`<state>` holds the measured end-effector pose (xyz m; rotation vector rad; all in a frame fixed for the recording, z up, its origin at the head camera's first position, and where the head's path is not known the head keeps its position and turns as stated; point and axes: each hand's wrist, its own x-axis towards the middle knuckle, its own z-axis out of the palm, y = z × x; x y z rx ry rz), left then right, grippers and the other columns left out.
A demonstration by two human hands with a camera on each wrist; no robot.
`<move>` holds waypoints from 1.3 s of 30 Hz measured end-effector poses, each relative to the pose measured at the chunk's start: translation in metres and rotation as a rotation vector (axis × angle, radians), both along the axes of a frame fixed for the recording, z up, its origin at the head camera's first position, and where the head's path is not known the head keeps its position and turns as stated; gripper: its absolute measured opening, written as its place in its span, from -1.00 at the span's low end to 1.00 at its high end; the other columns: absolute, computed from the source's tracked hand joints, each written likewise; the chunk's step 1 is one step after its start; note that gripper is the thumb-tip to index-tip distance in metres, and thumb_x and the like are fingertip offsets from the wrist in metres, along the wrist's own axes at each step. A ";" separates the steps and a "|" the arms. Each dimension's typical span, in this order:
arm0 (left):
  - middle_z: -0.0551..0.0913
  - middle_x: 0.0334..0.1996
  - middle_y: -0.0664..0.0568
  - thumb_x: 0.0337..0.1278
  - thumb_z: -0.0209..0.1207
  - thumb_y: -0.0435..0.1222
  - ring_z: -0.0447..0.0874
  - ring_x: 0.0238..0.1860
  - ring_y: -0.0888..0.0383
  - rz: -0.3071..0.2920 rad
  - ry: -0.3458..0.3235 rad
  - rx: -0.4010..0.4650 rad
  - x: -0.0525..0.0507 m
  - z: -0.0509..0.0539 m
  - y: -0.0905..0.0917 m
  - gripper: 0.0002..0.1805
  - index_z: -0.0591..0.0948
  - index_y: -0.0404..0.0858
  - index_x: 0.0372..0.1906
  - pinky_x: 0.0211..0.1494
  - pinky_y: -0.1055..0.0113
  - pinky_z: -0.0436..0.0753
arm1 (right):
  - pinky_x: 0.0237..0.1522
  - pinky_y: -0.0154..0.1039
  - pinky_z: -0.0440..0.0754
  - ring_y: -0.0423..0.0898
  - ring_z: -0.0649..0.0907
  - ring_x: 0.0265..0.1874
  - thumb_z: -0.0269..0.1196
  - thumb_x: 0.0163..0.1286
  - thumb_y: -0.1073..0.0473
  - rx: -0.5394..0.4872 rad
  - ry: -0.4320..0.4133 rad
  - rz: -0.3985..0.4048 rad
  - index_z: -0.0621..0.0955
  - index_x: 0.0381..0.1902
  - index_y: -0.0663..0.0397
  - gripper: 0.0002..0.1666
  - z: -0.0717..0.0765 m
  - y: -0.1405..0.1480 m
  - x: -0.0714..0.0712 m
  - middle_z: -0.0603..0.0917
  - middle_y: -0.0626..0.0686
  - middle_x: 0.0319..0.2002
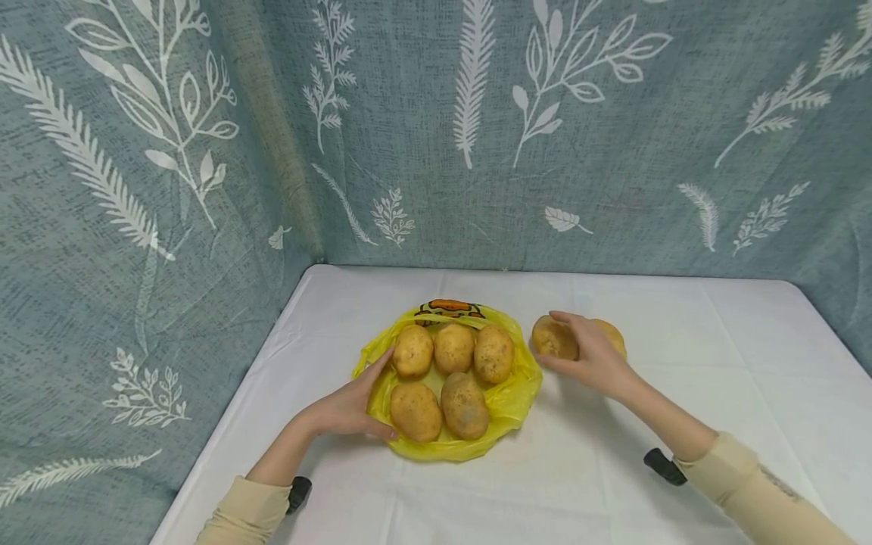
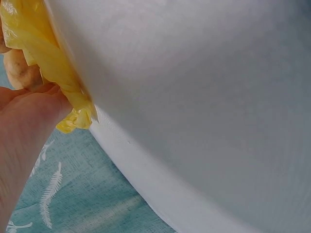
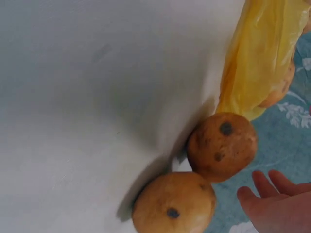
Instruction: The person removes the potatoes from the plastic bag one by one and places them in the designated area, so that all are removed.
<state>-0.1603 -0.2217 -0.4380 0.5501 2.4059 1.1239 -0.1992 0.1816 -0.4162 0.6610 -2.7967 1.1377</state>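
Observation:
A yellow plastic bag (image 1: 515, 401) lies spread on the table with several potatoes (image 1: 417, 412) in its mouth. My left hand (image 1: 347, 405) rests against the bag's left side, thumb and fingers spread; in the left wrist view it touches the yellow plastic (image 2: 51, 56). Right of the bag, my right hand (image 1: 596, 359) reaches over a loose potato (image 1: 550, 338), its thumb and fingers apart around it. A second loose potato (image 1: 615, 337) sits partly hidden behind that hand. In the right wrist view the fingers stand apart from the dark-spotted potato (image 3: 228, 150).
A white cloth covers the table (image 1: 477, 499). Teal curtains (image 1: 422, 136) with white leaf prints hang behind and to the left. Dark wrist devices (image 1: 664, 467) show at both wrists.

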 end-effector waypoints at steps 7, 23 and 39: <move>-0.21 0.53 -0.25 -0.25 0.54 -0.16 -0.24 0.50 -0.23 -0.002 -0.001 0.001 0.000 0.000 -0.001 0.42 -0.29 -0.22 0.56 0.43 -0.22 -0.05 | 0.30 0.26 0.23 0.28 0.30 0.33 0.41 0.22 -0.01 -0.008 -0.056 0.032 0.30 0.40 0.29 -0.08 0.003 -0.016 -0.003 0.37 0.31 0.33; -0.21 0.54 -0.25 -0.26 0.54 -0.17 -0.24 0.51 -0.23 0.002 -0.014 0.013 0.000 0.000 0.000 0.42 -0.28 -0.22 0.56 0.43 -0.23 -0.06 | 0.20 0.21 0.37 0.25 0.42 0.20 0.43 0.19 -0.04 0.023 -0.037 0.112 0.28 0.39 0.28 -0.03 -0.007 -0.045 -0.005 0.42 0.34 0.25; -0.20 0.53 -0.25 -0.27 0.54 -0.14 -0.23 0.51 -0.22 -0.004 0.003 0.003 -0.001 0.001 0.000 0.43 -0.28 -0.23 0.56 0.43 -0.22 -0.05 | 0.35 0.21 0.16 0.27 0.30 0.31 0.46 0.13 -0.06 0.122 0.027 0.138 0.30 0.37 0.34 0.01 -0.015 -0.061 -0.009 0.40 0.30 0.28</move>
